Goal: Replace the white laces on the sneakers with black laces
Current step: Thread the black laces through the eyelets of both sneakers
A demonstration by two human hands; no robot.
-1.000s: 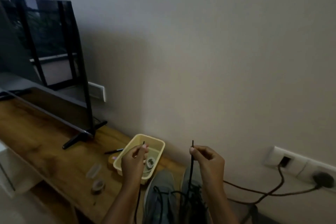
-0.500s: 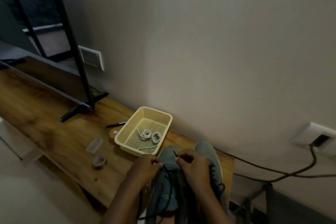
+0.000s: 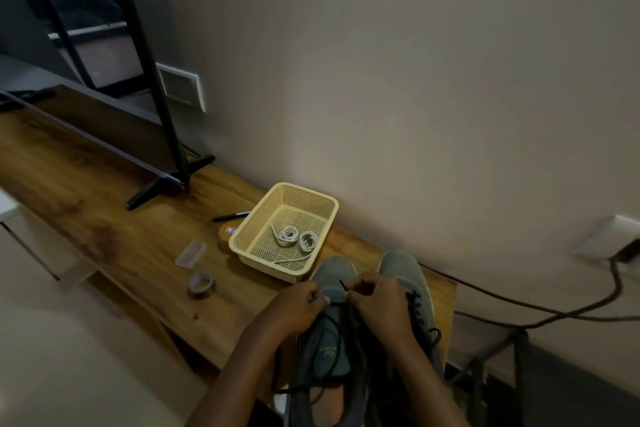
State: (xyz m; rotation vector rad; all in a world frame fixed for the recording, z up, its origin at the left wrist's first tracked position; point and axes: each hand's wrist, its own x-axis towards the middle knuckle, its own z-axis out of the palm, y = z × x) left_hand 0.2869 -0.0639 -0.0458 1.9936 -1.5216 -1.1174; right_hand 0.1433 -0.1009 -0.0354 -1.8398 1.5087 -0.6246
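A yellow basket (image 3: 266,267) sits on the wooden table (image 3: 104,218), close to the wall. Inside the basket lie the white laces (image 3: 294,236), rolled into little rings. Two grey sneakers stand just to the right of the basket, with their toes toward the wall. The first sneaker (image 3: 334,272) is right beside the basket. The second sneaker (image 3: 401,267) is one step further from the basket and has dark lace through its holes. Both hands are on the first sneaker. The right hand (image 3: 377,305) has a tight, narrow grip: it pinches the black lace (image 3: 342,285) near its end, and the tip pokes up toward the basket. The left hand (image 3: 298,308) is the one closer to the basket. Its fingers are curled in, so the grip is narrow, but I cannot tell what it holds. More black lace hangs in loops on the side of the hands away from the basket. To the left of the basket lie a black pen (image 3: 230,217), a clear little box (image 3: 190,254) and a roll of tape (image 3: 202,284). Further left of the basket stands a TV (image 3: 104,121). Far to the right of the basket, past the sneakers, a dark cable (image 3: 519,308) runs along to a wall socket (image 3: 609,239).
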